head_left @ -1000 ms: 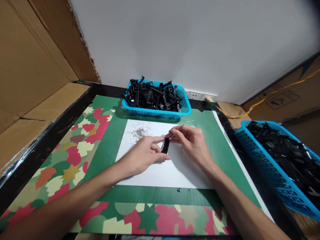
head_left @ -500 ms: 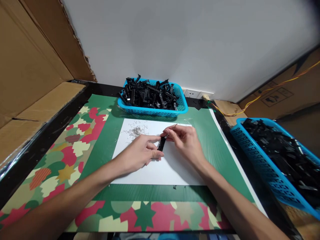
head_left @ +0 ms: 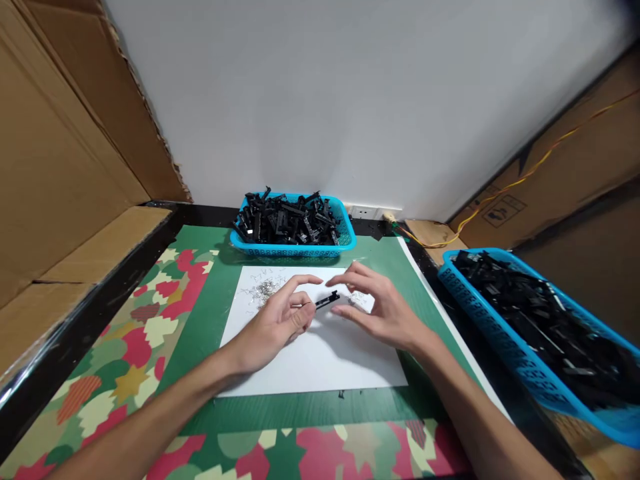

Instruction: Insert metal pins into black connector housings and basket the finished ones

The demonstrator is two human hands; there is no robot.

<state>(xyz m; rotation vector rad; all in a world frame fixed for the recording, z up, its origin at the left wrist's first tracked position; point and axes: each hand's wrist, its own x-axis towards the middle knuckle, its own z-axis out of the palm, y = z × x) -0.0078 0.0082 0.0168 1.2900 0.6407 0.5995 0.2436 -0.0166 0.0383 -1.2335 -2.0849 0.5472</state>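
Note:
A slim black plastic part (head_left: 327,301) with a notched end is pinched between the thumb and fingers of my left hand (head_left: 283,317), above a white sheet (head_left: 310,360). To its right, my right hand (head_left: 383,303) is open, thumb and fingers apart around the part's free end without visibly gripping it. Small shiny wire pieces (head_left: 263,291) lie in a loose pile on the sheet, left of the hands. A few more fine bits (head_left: 357,300) show behind my right hand, too small to make out.
A blue basket (head_left: 295,250) heaped with black plastic parts stands at the back by the wall. Another blue basket (head_left: 500,327) of black pieces is at the right. Cardboard (head_left: 60,133) walls the left side. A yellow cable (head_left: 465,223) runs from the wall socket.
My right hand has opened and drawn off the black part; the thin pointed thing in its fingers no longer shows. My left hand has turned the part nearly level. The view has shifted.

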